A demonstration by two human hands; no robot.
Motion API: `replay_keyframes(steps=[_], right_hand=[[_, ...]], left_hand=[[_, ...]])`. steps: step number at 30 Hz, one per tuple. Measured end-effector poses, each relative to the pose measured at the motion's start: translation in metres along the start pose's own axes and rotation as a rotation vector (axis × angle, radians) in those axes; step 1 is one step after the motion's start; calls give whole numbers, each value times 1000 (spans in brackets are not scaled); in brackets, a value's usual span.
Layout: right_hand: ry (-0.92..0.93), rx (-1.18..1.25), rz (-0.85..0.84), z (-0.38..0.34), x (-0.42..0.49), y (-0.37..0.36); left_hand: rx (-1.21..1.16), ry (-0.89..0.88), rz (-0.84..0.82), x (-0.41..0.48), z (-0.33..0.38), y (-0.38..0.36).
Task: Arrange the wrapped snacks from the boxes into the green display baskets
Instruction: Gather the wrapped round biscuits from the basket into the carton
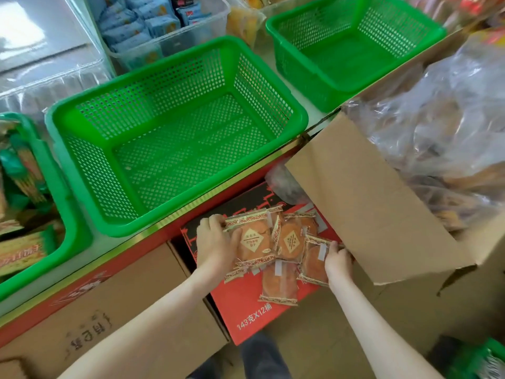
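Snacks (273, 247) in clear wrappers sit bunched at six o'clock, over a red box (246, 313). The left hand (216, 242) grips the bunch's nine o'clock side and the right hand (337, 259) its three o'clock side, fingers curled on packets. A green basket (153, 88) stands just beyond, at eleven o'clock.

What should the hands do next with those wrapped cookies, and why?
Probably lift the wrapped snacks up and forward into the nearest green basket. The left hand and right hand both grip the bunch above the red box, and that basket looks empty.
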State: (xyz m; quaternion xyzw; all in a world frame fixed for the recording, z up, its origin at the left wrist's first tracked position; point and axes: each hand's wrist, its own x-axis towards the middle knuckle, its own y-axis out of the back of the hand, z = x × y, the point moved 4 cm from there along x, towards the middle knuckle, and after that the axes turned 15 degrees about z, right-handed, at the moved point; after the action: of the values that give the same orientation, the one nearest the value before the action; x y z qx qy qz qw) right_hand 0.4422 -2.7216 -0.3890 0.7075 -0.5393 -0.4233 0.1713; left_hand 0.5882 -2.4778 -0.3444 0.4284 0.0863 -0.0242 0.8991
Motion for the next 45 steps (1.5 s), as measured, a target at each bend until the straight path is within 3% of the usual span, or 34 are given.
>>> replay_keyframes(steps=[4,8,10,13,21,29,32,38,45], right_hand=[[181,73,-107,13,-14,1],[481,-302,-283,20,-29,-15],[607,-501,-332,27,-37,-24],[677,-564,-336,31,-44,-31],[817,-573,-440,4,-48,-47],[910,-740,-317,0,-46,-37],[1021,-801,-227,6,-60,-30],[1273,-481,-65,-22,-126,-23],[1566,-189,-83,-132,-240,-46]], left_hand=[[17,-306,-63,-9,0,-7],[297,-844,-118,-28,-7,-16],[370,-982,-157,-36,-17,-22],[434,-1010,-164,-34,-30,-26],[481,-870,-132,-22,-39,-25],[468,-863,-139,-25,-41,-19],[459,-856,-129,-25,-42,-15],[367,-886,-130,-30,-31,20],[189,-1138,214,-8,-16,153]])
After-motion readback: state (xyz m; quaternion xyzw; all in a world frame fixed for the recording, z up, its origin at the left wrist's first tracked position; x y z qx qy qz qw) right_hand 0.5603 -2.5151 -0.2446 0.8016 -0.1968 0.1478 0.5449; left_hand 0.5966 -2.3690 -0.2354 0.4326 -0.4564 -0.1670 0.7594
